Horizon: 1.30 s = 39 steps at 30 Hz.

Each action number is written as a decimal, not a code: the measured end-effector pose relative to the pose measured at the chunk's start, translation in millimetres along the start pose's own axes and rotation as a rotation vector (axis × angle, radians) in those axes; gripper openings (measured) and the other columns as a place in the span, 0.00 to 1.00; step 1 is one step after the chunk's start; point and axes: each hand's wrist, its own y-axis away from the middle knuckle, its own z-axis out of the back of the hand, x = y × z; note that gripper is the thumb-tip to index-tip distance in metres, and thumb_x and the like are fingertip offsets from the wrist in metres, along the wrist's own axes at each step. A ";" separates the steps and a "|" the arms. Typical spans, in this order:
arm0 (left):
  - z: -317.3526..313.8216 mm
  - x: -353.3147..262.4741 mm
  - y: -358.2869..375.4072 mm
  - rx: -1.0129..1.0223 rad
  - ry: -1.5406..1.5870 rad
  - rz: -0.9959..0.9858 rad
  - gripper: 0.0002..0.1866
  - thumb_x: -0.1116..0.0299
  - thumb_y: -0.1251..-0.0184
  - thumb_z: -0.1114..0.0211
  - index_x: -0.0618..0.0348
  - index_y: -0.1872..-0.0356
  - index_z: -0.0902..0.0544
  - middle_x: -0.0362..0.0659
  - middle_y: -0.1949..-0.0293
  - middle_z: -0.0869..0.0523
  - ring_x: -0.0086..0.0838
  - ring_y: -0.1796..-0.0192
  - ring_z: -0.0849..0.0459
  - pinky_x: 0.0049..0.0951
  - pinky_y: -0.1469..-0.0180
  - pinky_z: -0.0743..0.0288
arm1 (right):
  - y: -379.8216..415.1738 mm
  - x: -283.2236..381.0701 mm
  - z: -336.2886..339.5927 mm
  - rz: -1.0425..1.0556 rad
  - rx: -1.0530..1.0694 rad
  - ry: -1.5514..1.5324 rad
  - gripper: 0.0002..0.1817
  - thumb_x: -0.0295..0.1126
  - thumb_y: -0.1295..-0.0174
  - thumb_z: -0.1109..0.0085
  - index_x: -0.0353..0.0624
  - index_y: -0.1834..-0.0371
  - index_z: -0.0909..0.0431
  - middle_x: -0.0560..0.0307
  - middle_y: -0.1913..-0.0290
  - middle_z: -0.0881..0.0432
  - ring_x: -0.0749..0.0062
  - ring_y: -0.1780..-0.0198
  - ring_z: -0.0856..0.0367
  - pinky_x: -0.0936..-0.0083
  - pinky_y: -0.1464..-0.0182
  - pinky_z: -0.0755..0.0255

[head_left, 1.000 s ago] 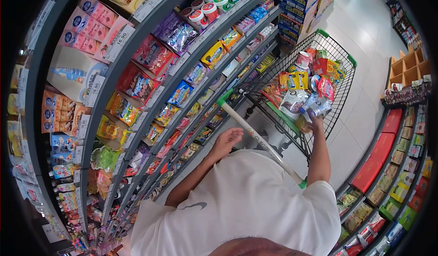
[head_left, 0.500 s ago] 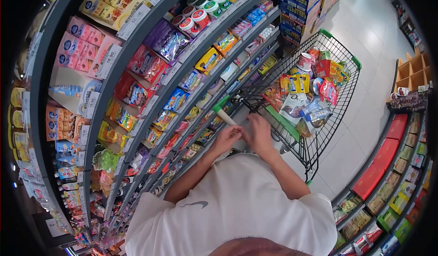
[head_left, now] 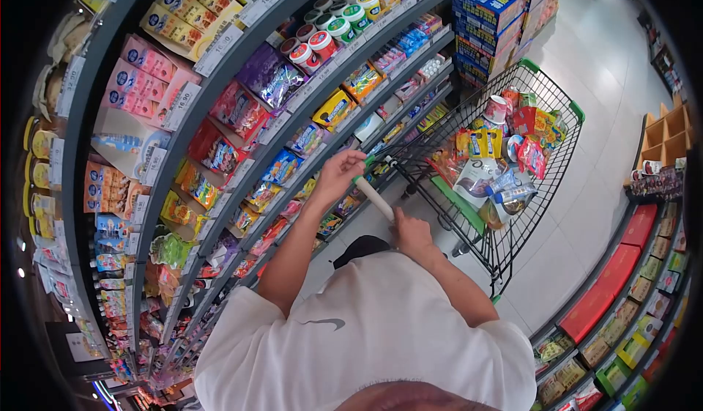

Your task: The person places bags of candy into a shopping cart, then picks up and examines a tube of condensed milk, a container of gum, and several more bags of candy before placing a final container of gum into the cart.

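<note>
A black wire shopping cart (head_left: pixel 545 198) with green corners stands in front of me, its pale handle (head_left: pixel 375 197) running slantwise near my body. My left hand (head_left: pixel 341 175) is at the handle's green left end, fingers curled against it. Lower down, my right hand (head_left: pixel 412 234) is closed at the handle's other end, with the index finger pointing along it. Inside the cart lie a white snack bag (head_left: pixel 474 180), a clear bottle with a blue cap (head_left: pixel 515 193), yellow packets (head_left: pixel 484 144), a pink and white tub (head_left: pixel 496 109) and a red bag (head_left: pixel 532 159).
Tall shelves (head_left: pixel 322 96) of sweets, tubs and snack packs curve close along my left. Stacked blue boxes (head_left: pixel 486 26) stand beyond the cart. On the right are low shelves with red boxes (head_left: pixel 602 294) and a wooden rack (head_left: pixel 665 134). Pale floor tiles (head_left: pixel 578 191) lie between.
My hands, together above the handle before, have parted. The left moved up and left to the handle's green end; the right moved down to its other end.
</note>
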 end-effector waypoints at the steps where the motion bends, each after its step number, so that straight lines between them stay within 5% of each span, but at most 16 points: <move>1: -1.0 -6.9 -6.6 0.013 0.013 -0.007 0.11 0.76 0.33 0.37 0.64 0.50 0.19 0.38 0.61 0.18 0.18 0.59 0.21 0.21 0.54 0.26 | -3.1 -2.5 3.8 -0.003 0.007 0.008 0.26 0.34 0.43 0.38 0.42 0.42 0.33 0.43 0.70 0.16 0.45 0.67 0.15 0.52 0.63 0.22; 5: 12.2 -28.2 -45.7 -0.114 -0.173 -0.099 0.16 0.74 0.35 0.34 0.61 0.47 0.21 0.36 0.63 0.17 0.19 0.60 0.20 0.21 0.55 0.26 | -9.9 -14.4 15.3 -0.002 -0.042 0.010 0.24 0.32 0.43 0.40 0.43 0.42 0.30 0.45 0.72 0.16 0.45 0.67 0.15 0.51 0.63 0.22; 9: 39.9 -64.8 -101.7 -0.312 -0.437 -0.444 0.19 0.72 0.37 0.33 0.60 0.45 0.22 0.40 0.64 0.17 0.25 0.62 0.18 0.27 0.56 0.25 | -14.9 -18.7 30.6 -0.019 -0.028 0.022 0.24 0.32 0.43 0.40 0.43 0.42 0.30 0.44 0.68 0.16 0.46 0.65 0.16 0.52 0.61 0.22; 13: 72.1 -94.2 -158.2 -0.516 -0.944 -0.703 0.21 0.66 0.40 0.31 0.54 0.45 0.22 0.50 0.53 0.20 0.45 0.48 0.22 0.44 0.45 0.30 | -23.0 -28.2 38.2 -0.005 -0.045 0.019 0.23 0.33 0.43 0.40 0.42 0.44 0.30 0.43 0.64 0.16 0.46 0.62 0.16 0.53 0.59 0.22; 16: 79.9 -111.1 -178.7 -0.682 -1.112 -0.704 0.24 0.62 0.41 0.30 0.51 0.43 0.24 0.47 0.53 0.18 0.48 0.46 0.23 0.48 0.40 0.33 | -25.3 -29.9 45.7 0.001 -0.066 0.050 0.22 0.34 0.43 0.39 0.41 0.45 0.30 0.42 0.63 0.16 0.45 0.61 0.16 0.52 0.59 0.23; 23: 104.8 -112.0 -216.2 -0.469 -1.142 -0.378 0.28 0.45 0.41 0.33 0.47 0.44 0.25 0.49 0.49 0.16 0.53 0.40 0.27 0.60 0.38 0.40 | -31.1 -35.7 60.4 -0.056 -0.097 0.087 0.21 0.35 0.44 0.40 0.43 0.47 0.28 0.45 0.60 0.16 0.45 0.58 0.17 0.53 0.56 0.23; 27: 105.4 -109.8 -216.0 -0.506 -1.209 -0.431 0.31 0.45 0.42 0.32 0.49 0.42 0.25 0.49 0.49 0.15 0.53 0.40 0.26 0.59 0.34 0.44 | -40.0 -38.3 61.5 -0.088 -0.096 0.122 0.20 0.37 0.44 0.40 0.44 0.49 0.26 0.46 0.58 0.16 0.45 0.57 0.17 0.53 0.54 0.23; 33: 113.2 -116.1 -211.5 -0.623 -1.031 -0.473 0.29 0.45 0.41 0.34 0.48 0.42 0.24 0.54 0.52 0.14 0.52 0.49 0.16 0.46 0.45 0.26 | -51.5 -43.0 63.3 -0.135 -0.067 0.149 0.20 0.40 0.44 0.39 0.43 0.51 0.25 0.45 0.58 0.16 0.45 0.56 0.17 0.53 0.54 0.23; 34: 104.8 -147.5 -187.2 -0.523 -0.864 -0.226 0.29 0.47 0.41 0.32 0.52 0.43 0.23 0.53 0.52 0.14 0.52 0.49 0.16 0.44 0.46 0.25 | -52.9 -44.3 63.8 -0.123 -0.084 0.145 0.19 0.40 0.44 0.39 0.43 0.52 0.25 0.45 0.58 0.16 0.45 0.56 0.17 0.53 0.54 0.23; 37: 112.5 -139.7 -176.7 -0.588 -0.684 -0.492 0.30 0.50 0.44 0.28 0.55 0.44 0.23 0.55 0.54 0.14 0.51 0.50 0.15 0.42 0.48 0.23 | -56.1 -41.9 66.4 -0.136 -0.097 0.183 0.19 0.40 0.45 0.38 0.43 0.53 0.25 0.44 0.59 0.16 0.45 0.57 0.17 0.52 0.55 0.23; 39: 111.4 -130.8 -164.6 -0.559 -0.487 -0.698 0.26 0.59 0.39 0.29 0.60 0.44 0.25 0.51 0.50 0.16 0.40 0.49 0.16 0.35 0.48 0.23 | -59.0 -44.7 66.8 -0.124 -0.112 0.187 0.19 0.40 0.45 0.38 0.43 0.53 0.25 0.44 0.60 0.16 0.45 0.58 0.17 0.52 0.56 0.23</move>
